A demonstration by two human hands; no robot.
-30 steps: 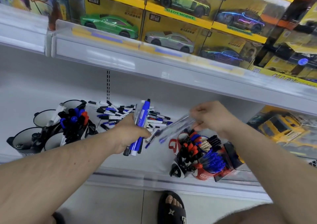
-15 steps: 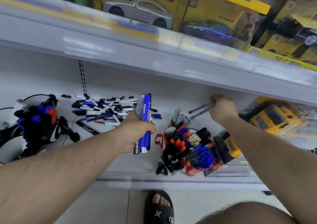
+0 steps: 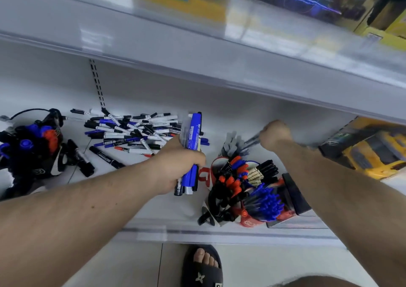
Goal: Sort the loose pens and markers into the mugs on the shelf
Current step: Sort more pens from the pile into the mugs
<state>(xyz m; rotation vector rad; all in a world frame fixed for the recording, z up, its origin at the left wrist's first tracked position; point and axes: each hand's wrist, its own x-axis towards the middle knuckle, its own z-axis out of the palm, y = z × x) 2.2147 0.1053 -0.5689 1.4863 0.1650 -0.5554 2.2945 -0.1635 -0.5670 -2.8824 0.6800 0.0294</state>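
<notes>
Your sandalled foot (image 3: 201, 267) on the floor, nearest, below the shelf (image 3: 153, 207) edge

Your left hand (image 3: 175, 168): grip closed tight round a bundle of markers (image 3: 191, 152), upright, a big blue one in front, ends sticking out above and below the fist

Just right of that grip, a cluster of mugs (image 3: 248, 198) packed with red-, black- and blue-capped pens; a red mug at the near side

Your right hand (image 3: 274, 135), beyond the cluster: grip curled into a fist round a few thin dark pens (image 3: 252, 140), tips pointing left toward a bunch of grey-capped pens (image 3: 234, 142) standing there; blurred, count unclear

Left of and beyond your left grip, the loose pile of pens and markers (image 3: 134, 133) on the shelf

Far left, dark mugs (image 3: 30, 150) holding blue and red caps

Right of your right grip, a yellow toy truck box (image 3: 369, 146)
</notes>
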